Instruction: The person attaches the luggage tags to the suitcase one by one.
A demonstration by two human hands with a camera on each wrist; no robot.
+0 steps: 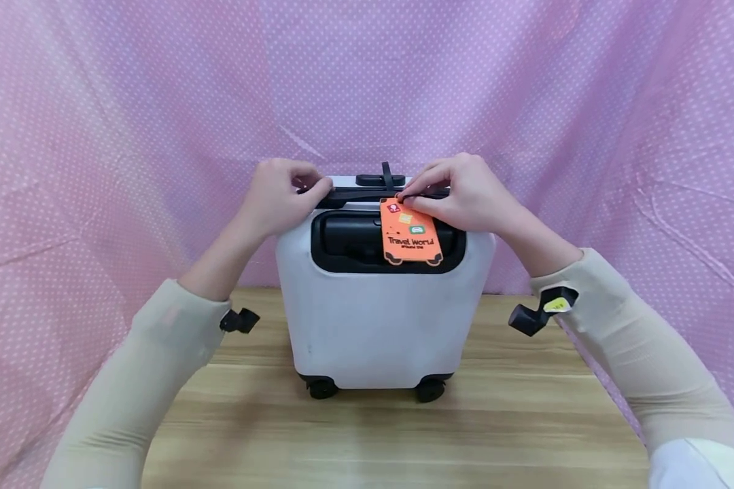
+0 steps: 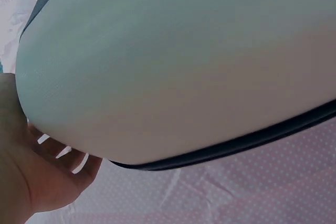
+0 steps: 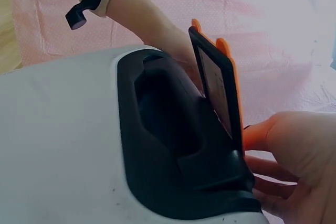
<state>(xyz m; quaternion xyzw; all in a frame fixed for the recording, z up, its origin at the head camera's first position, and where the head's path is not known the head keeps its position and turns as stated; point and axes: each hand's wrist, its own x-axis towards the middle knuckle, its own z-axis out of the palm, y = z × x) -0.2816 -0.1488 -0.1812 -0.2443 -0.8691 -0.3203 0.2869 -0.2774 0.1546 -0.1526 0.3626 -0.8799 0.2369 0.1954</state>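
Observation:
A small white suitcase [image 1: 379, 319] stands upright on its wheels in the head view. My left hand [image 1: 284, 193] grips the suitcase's top left end, by the black handle bar [image 1: 357, 195]. In the left wrist view its fingers [image 2: 89, 169] curl past the suitcase's edge. An orange luggage tag [image 1: 411, 234] hangs over the black recess at the top. With thumb and fingertips, my right hand [image 1: 465, 193] pinches the tag's black strap at its upper end. The tag's dark-framed back [image 3: 215, 82] shows in the right wrist view. A strap loop [image 1: 387, 175] sticks up behind the bar.
Beneath the suitcase lies a wood-grain tabletop [image 1: 379, 441]. Pink dotted cloth [image 1: 367, 81] hangs behind and at both sides. Another black handle [image 1: 367, 180] sits on the suitcase's top. Small black cameras [image 1: 529, 319] are worn on both sleeves.

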